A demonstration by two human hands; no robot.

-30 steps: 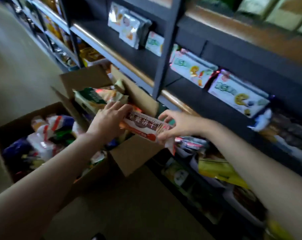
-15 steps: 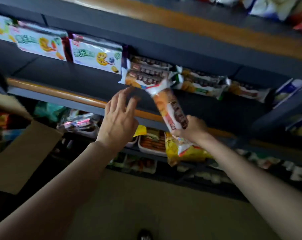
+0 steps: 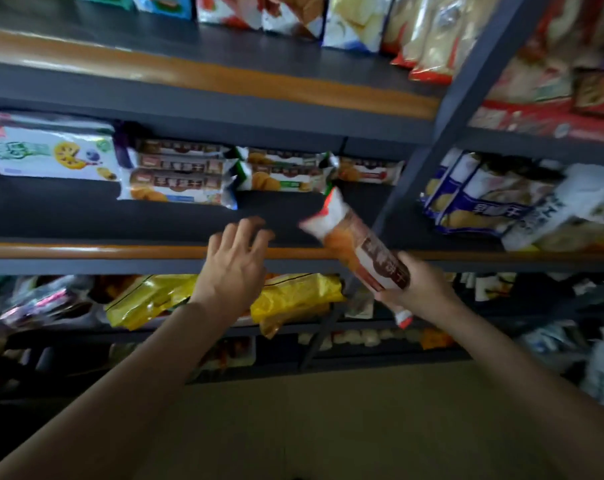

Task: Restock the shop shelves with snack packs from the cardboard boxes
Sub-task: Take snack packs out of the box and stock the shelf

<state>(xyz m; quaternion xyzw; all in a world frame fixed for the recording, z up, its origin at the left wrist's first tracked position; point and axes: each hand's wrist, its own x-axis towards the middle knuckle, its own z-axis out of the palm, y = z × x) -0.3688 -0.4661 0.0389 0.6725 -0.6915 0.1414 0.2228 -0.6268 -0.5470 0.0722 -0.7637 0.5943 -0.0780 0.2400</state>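
My right hand (image 3: 421, 289) grips the lower end of a long red-and-white biscuit pack (image 3: 359, 247), which points up and left toward the middle shelf (image 3: 86, 252). My left hand (image 3: 236, 265) is held open at that shelf's orange front edge, fingers spread and holding nothing. Similar biscuit packs (image 3: 179, 181) lie stacked at the back of the shelf, with more of them (image 3: 283, 174) to their right. No cardboard box shows in this view.
A dark upright post (image 3: 442, 133) divides the shelf bays just right of the held pack. Blue-and-white bags (image 3: 484, 199) fill the right bay. Yellow bags (image 3: 293, 299) sit on the shelf below. A white cookie box (image 3: 51, 150) stands at left.
The view has swung right from the boxes to the shelves. My right hand carried the pack rightward along the middle shelf; my left hand let go of it and followed, open.
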